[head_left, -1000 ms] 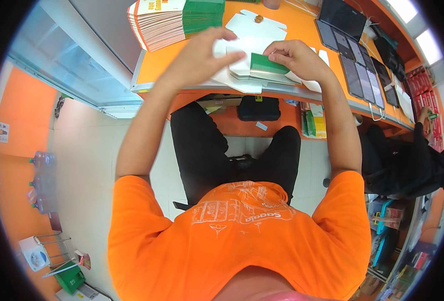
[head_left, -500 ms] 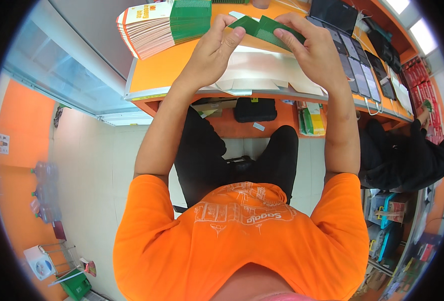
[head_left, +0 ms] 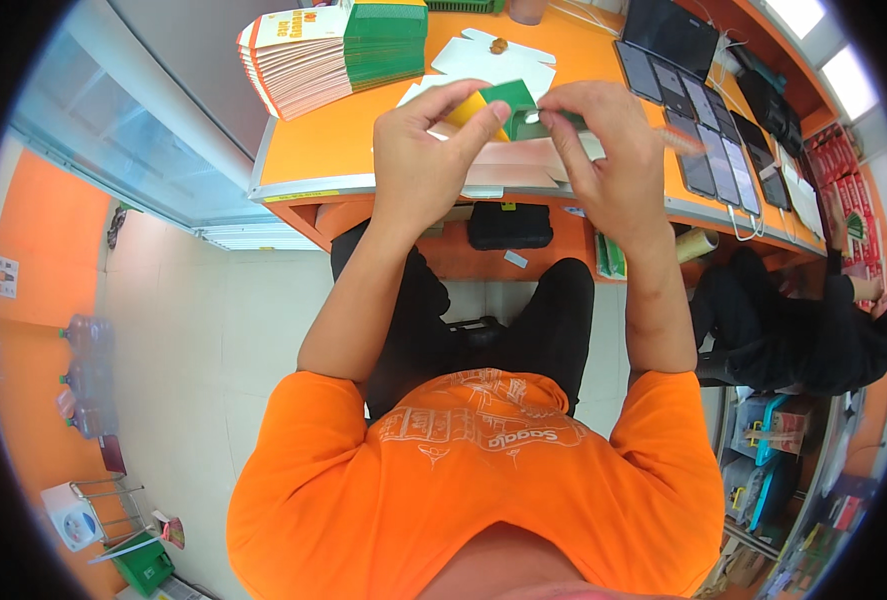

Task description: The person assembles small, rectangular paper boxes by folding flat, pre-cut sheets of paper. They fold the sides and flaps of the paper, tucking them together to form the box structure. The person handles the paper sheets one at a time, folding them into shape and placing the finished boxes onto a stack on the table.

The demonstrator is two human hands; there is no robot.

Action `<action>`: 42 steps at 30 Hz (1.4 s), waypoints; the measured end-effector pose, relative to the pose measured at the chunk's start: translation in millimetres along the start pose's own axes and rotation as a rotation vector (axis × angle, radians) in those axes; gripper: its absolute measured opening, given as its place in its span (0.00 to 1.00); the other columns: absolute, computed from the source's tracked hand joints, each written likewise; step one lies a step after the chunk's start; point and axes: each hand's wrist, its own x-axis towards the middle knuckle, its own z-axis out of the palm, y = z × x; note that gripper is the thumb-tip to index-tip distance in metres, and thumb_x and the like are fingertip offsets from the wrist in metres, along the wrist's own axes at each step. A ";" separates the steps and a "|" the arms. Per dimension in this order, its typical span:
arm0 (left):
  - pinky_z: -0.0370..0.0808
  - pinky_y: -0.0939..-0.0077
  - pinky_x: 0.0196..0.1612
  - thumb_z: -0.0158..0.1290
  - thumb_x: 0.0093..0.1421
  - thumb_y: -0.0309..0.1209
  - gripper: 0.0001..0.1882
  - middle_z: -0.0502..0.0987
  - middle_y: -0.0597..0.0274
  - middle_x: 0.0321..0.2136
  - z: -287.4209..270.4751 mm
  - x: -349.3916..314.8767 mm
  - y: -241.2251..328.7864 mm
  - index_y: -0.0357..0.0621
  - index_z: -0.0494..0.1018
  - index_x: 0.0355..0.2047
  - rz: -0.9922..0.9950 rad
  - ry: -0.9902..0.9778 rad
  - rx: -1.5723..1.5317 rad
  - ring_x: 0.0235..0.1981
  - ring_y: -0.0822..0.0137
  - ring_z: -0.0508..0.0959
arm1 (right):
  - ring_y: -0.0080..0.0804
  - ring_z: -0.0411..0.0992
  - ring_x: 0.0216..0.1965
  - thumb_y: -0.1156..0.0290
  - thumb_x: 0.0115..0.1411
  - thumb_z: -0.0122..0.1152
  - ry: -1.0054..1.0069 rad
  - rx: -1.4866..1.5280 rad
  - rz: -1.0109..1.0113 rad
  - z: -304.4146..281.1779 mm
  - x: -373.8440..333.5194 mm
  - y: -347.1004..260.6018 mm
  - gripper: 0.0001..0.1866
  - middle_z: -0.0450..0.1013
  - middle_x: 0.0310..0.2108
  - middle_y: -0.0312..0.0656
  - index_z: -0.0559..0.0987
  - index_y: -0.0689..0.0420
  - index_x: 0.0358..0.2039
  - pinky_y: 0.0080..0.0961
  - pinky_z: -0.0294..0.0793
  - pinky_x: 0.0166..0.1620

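Head view: the card runs crosswise between my left hand and right hand, each pinching 1 side, neither nearer.

The left of 2 fisheye cameras on the person's head looks steeply down and forward, upright: the orange shirt sits closest, filling the lower middle, with the left hand, right hand and desk farther off, near the top
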 end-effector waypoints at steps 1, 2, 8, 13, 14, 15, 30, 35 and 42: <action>0.76 0.79 0.40 0.66 0.58 0.30 0.15 0.84 0.56 0.36 -0.5 -3.9 3.2 0.34 0.82 0.44 0.047 -0.024 0.069 0.36 0.72 0.82 | 0.41 0.75 0.38 0.78 0.55 0.67 0.030 0.015 -0.002 2.3 -4.5 -1.7 0.08 0.78 0.33 0.39 0.80 0.56 0.36 0.38 0.71 0.44; 0.76 0.79 0.40 0.66 0.58 0.30 0.15 0.84 0.57 0.35 -1.1 -7.7 7.3 0.33 0.82 0.44 0.049 -0.049 0.076 0.35 0.73 0.81 | 0.41 0.75 0.38 0.79 0.54 0.67 0.062 0.020 -0.022 5.3 -8.1 -1.8 0.09 0.78 0.33 0.39 0.80 0.56 0.36 0.38 0.71 0.44; 0.76 0.79 0.39 0.65 0.60 0.29 0.16 0.84 0.59 0.35 -6.1 -18.1 12.2 0.32 0.81 0.45 0.068 -0.175 0.005 0.34 0.74 0.81 | 0.40 0.76 0.39 0.82 0.52 0.68 0.185 0.047 -0.065 13.8 -25.1 -3.2 0.11 0.79 0.34 0.39 0.78 0.56 0.35 0.41 0.73 0.50; 0.77 0.80 0.38 0.64 0.61 0.32 0.17 0.83 0.58 0.34 -9.3 -19.9 5.6 0.35 0.81 0.47 -0.031 -0.249 -0.050 0.33 0.74 0.80 | 0.39 0.78 0.40 0.82 0.52 0.68 0.206 0.082 -0.013 12.6 -29.6 -7.1 0.11 0.79 0.35 0.39 0.78 0.56 0.35 0.45 0.72 0.57; 0.77 0.80 0.38 0.64 0.61 0.32 0.17 0.83 0.58 0.34 -9.0 -19.7 5.6 0.35 0.81 0.47 -0.016 -0.254 -0.050 0.32 0.74 0.80 | 0.39 0.78 0.40 0.82 0.52 0.68 0.200 0.083 -0.012 12.5 -30.1 -7.2 0.11 0.80 0.36 0.40 0.78 0.56 0.35 0.44 0.72 0.56; 0.76 0.80 0.38 0.64 0.61 0.32 0.17 0.83 0.58 0.33 -8.8 -19.7 5.4 0.35 0.81 0.48 -0.002 -0.259 -0.049 0.32 0.74 0.79 | 0.40 0.78 0.40 0.82 0.52 0.68 0.194 0.084 -0.012 13.0 -30.9 -7.2 0.11 0.80 0.36 0.40 0.78 0.56 0.36 0.43 0.72 0.56; 0.73 0.79 0.39 0.62 0.59 0.28 0.14 0.82 0.62 0.34 -9.2 -8.5 17.7 0.37 0.81 0.45 0.324 -0.377 0.174 0.33 0.73 0.77 | 0.28 0.76 0.41 0.75 0.62 0.64 -0.165 0.568 0.475 -15.1 -26.6 -12.5 0.08 0.78 0.37 0.40 0.75 0.59 0.40 0.25 0.74 0.45; 0.71 0.79 0.50 0.60 0.62 0.29 0.21 0.81 0.62 0.40 -46.3 20.6 22.2 0.33 0.72 0.53 0.120 -0.614 0.344 0.41 0.73 0.77 | 0.29 0.74 0.45 0.72 0.60 0.69 0.002 0.643 0.560 -26.8 -11.5 10.6 0.15 0.75 0.41 0.41 0.70 0.58 0.40 0.26 0.71 0.50; 0.78 0.80 0.48 0.60 0.65 0.28 0.18 0.82 0.56 0.42 -14.7 22.7 32.8 0.31 0.69 0.51 -0.192 -0.273 -0.571 0.41 0.74 0.81 | 0.51 0.66 0.59 0.69 0.43 0.82 0.183 0.200 0.070 14.8 -27.6 -21.7 0.28 0.67 0.59 0.48 0.72 0.52 0.40 0.43 0.68 0.60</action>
